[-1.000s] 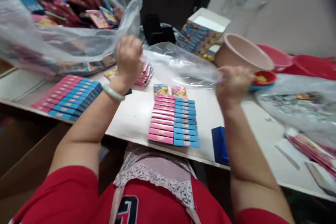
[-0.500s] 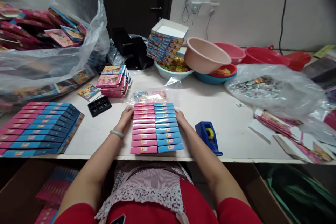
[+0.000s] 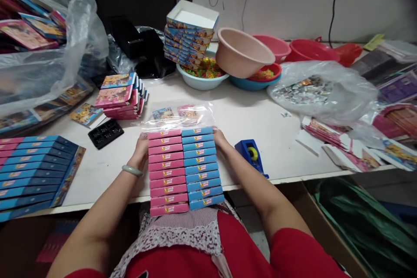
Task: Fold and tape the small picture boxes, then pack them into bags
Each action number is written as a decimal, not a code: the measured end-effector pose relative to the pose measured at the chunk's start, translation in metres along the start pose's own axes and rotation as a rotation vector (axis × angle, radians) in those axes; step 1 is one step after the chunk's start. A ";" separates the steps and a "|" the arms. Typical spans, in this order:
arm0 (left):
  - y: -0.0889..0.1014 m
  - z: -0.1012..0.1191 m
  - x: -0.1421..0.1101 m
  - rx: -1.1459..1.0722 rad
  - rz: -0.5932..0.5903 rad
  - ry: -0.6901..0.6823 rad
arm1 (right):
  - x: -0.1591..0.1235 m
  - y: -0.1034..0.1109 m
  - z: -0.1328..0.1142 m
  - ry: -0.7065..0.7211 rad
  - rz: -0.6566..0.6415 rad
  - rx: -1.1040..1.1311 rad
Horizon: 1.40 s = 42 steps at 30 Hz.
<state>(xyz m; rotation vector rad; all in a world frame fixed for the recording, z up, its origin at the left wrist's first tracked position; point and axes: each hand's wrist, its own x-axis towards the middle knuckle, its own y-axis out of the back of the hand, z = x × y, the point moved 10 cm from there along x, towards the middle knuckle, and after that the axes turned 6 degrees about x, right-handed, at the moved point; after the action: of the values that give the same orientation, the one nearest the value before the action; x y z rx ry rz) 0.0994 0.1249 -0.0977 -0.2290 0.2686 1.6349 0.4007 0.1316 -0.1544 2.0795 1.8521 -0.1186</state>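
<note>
A double row of flat boxes [image 3: 184,167], pink on the left and blue on the right, lies overlapped at the table's front edge and juts toward my lap. A clear plastic bag [image 3: 182,115] covers its far end. My left hand [image 3: 140,150] presses the pink side near the far end, fingers curled against the boxes. On the blue side my right hand [image 3: 220,140] does the same. Both hands clamp the stack between them. A pale bangle [image 3: 132,170] circles my left wrist.
A blue tape dispenser [image 3: 250,155] stands just right of my right hand. A black tray [image 3: 106,132] and a pile of picture boxes [image 3: 119,95] lie at left. Another pink-and-blue row [image 3: 31,169] sits far left. Basins [image 3: 243,54] and plastic bags [image 3: 322,91] fill the back.
The clear bag came down from the air onto the far end of the stack. Both hands dropped to the stack's sides and drew it nearer, past the table edge.
</note>
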 end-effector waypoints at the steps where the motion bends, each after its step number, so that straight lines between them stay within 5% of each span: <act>1: 0.001 0.001 -0.002 0.039 -0.001 -0.020 | -0.001 -0.001 0.000 0.000 -0.022 -0.038; 5: 0.020 -0.018 -0.017 0.311 0.007 -0.043 | -0.023 0.004 0.012 -0.008 -0.087 -0.192; 8: 0.037 -0.034 -0.023 0.389 -0.007 -0.027 | -0.041 0.027 0.017 -0.015 -0.029 -0.274; 11: 0.055 -0.030 -0.012 0.297 0.073 -0.032 | -0.042 0.056 -0.020 0.206 0.161 -0.301; 14: 0.046 -0.020 0.015 0.192 0.036 0.008 | -0.018 0.048 -0.061 0.377 0.103 -0.393; 17: 0.023 -0.007 0.037 0.119 -0.021 0.053 | 0.019 0.022 -0.062 0.239 -0.099 -0.493; 20: 0.020 0.027 0.039 0.099 0.096 -0.151 | 0.030 0.014 -0.060 0.193 -0.111 -0.512; 22: 0.023 0.050 0.023 0.129 0.180 -0.352 | 0.018 0.020 -0.064 0.261 0.004 -0.469; 26: 0.032 0.069 -0.030 0.206 0.233 -0.666 | -0.062 0.046 -0.081 0.638 0.326 -0.141; 30: 0.041 0.058 -0.087 0.224 0.031 -0.792 | -0.142 0.046 -0.067 0.799 0.343 0.007; 36: 0.028 0.029 -0.171 0.343 -0.498 -0.706 | -0.223 0.054 -0.019 0.796 0.308 0.020; 42: 0.019 -0.001 -0.235 0.424 -0.786 -0.669 | -0.294 0.033 0.016 0.830 -0.046 -0.177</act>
<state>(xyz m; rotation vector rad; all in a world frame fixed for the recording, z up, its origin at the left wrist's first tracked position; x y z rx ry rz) 0.0993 -0.0993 -0.0260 0.4859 -0.0075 0.7743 0.3944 -0.1539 -0.0769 2.1162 2.2158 0.9995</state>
